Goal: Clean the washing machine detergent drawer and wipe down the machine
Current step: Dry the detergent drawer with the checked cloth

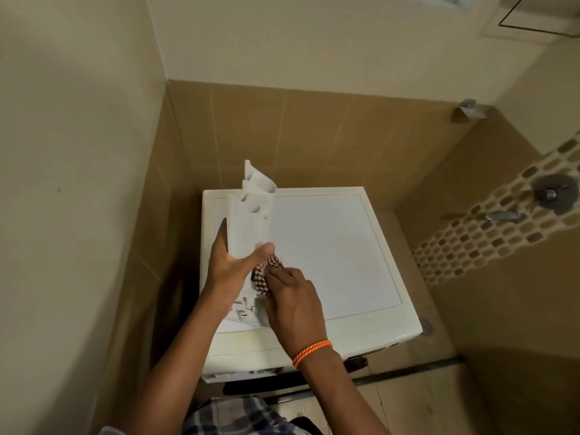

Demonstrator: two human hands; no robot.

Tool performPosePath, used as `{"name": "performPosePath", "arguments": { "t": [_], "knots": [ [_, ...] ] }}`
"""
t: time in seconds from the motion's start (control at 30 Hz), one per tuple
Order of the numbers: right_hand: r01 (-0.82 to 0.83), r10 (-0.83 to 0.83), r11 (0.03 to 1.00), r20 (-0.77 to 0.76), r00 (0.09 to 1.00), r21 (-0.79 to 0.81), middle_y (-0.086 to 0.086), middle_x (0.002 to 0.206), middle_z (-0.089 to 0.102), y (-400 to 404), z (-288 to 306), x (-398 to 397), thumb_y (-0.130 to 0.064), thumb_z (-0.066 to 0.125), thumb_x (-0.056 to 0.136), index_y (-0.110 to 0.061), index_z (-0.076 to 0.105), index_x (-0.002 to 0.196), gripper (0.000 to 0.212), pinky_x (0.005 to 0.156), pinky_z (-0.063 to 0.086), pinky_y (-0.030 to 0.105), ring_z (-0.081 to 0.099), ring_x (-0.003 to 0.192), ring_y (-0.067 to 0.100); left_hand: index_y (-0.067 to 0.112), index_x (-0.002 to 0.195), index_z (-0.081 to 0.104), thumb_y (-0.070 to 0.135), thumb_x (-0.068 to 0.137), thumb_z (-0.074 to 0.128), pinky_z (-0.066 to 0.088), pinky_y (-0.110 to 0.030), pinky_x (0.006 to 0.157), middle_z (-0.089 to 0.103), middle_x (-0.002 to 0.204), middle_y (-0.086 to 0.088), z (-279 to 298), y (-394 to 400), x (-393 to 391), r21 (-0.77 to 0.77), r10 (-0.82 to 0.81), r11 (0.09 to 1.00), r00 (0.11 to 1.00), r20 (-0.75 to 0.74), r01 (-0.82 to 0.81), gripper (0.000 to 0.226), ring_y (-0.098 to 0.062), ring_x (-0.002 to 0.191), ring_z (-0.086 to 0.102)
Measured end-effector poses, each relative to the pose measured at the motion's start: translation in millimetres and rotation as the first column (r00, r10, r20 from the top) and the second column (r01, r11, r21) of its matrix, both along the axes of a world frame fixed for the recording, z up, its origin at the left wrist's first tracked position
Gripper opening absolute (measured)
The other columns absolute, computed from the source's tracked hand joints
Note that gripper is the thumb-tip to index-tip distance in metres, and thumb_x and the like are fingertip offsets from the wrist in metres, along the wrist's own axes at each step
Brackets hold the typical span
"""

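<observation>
Two hands work over one washing machine (329, 246). The left hand (230, 268) grips one white detergent drawer (249, 227), tilted toward 12 o'clock above the lid's left edge. The right hand (293, 306) pinches one checked cloth (266, 273) against it. At 3 o'clock the lid lies bare.

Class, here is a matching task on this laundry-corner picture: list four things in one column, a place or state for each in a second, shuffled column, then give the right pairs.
Things
1. detergent drawer
2. checked cloth
3. orange wristband
4. washing machine

Places or states
A. stands in the tiled corner, its white top under the hands
B. pressed against the drawer by the right hand
C. worn on the right wrist
D. out of the machine, gripped by the left hand

Pairs: 1-D, 2-B, 3-C, 4-A
</observation>
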State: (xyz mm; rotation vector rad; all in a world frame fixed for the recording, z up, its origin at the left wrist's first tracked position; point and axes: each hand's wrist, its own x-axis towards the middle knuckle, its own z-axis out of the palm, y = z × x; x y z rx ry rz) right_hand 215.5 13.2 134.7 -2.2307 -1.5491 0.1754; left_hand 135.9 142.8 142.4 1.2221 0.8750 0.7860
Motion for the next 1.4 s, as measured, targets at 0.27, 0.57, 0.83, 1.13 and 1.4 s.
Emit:
{"name": "performPosePath", "arguments": {
  "t": [0.27, 0.57, 0.83, 1.13, 1.4],
  "knots": [
    [0.113, -0.070, 0.993, -0.662, 0.746, 0.022, -0.017, 0.054, 0.053, -3.0, 34.7, 33.9, -0.016, 0.061, 0.092, -0.036, 0.056, 0.060, 0.038, 0.056, 0.039, 0.022, 0.047, 0.054, -0.001, 0.035, 0.149, 0.053, 0.047, 0.068, 0.099, 0.059, -0.030, 0.098, 0.068, 0.137, 0.010, -0.1, 4.1, -2.9, -0.069, 0.169, 0.983, 0.986, 0.011, -0.168, 0.094, -0.012, 0.127, 0.065],
    [0.261, -0.218, 0.962, -0.345, 0.913, 0.082, 0.000, 0.128, 0.072, 27.0, 7.5, 55.8, -0.008, 0.051, 0.095, -0.026, 0.066, 0.133, 0.045, 0.097, 0.056, 0.034, 0.066, 0.116, 0.021, 0.032, 0.138, 0.064, 0.036, 0.068, 0.095, 0.064, -0.037, 0.092, 0.077, 0.123, 0.008, 18.7, -2.1, 2.5, -0.160, 0.179, 0.973, 0.981, 0.079, -0.165, 0.077, -0.013, 0.116, 0.073],
    [0.046, -0.028, 0.997, -0.285, 0.958, 0.058, 0.003, 0.113, 0.065, -21.5, -11.2, 6.3, -0.013, 0.046, 0.093, -0.021, 0.061, 0.123, 0.035, 0.085, 0.054, 0.037, 0.061, 0.106, 0.023, 0.030, 0.140, 0.060, 0.037, 0.074, 0.097, 0.062, -0.035, 0.097, 0.072, 0.124, 0.007, 14.1, 10.7, -1.9, -0.085, 0.338, 0.939, 0.940, 0.044, -0.333, 0.076, -0.015, 0.117, 0.071],
    [0.480, -0.300, 0.869, -0.643, 0.704, 0.119, -0.008, 0.068, 0.069, 6.6, 26.1, 49.6, -0.025, 0.053, 0.090, -0.027, 0.065, 0.074, 0.021, 0.061, 0.053, 0.033, 0.063, 0.065, 0.008, 0.035, 0.127, 0.065, 0.021, 0.077, 0.095, 0.063, -0.023, 0.083, 0.074, 0.122, 0.006, 13.8, 4.9, -4.3, -0.093, 0.276, 0.958, 0.959, 0.057, -0.270, 0.060, -0.007, 0.112, 0.073],
    [0.227, -0.231, 0.973, -0.179, 0.956, -0.044, 0.011, 0.138, 0.054, 22.2, -18.8, 29.1, -0.007, 0.051, 0.098, -0.006, 0.057, 0.141, 0.043, 0.091, 0.056, 0.048, 0.049, 0.119, 0.031, 0.037, 0.125, 0.066, 0.025, 0.065, 0.099, 0.064, -0.033, 0.089, 0.077, 0.115, 0.011, 18.2, -3.0, -0.5, -0.089, 0.144, 0.986, 0.988, 0.052, -0.139, 0.069, -0.010, 0.113, 0.073]
  ]
}}
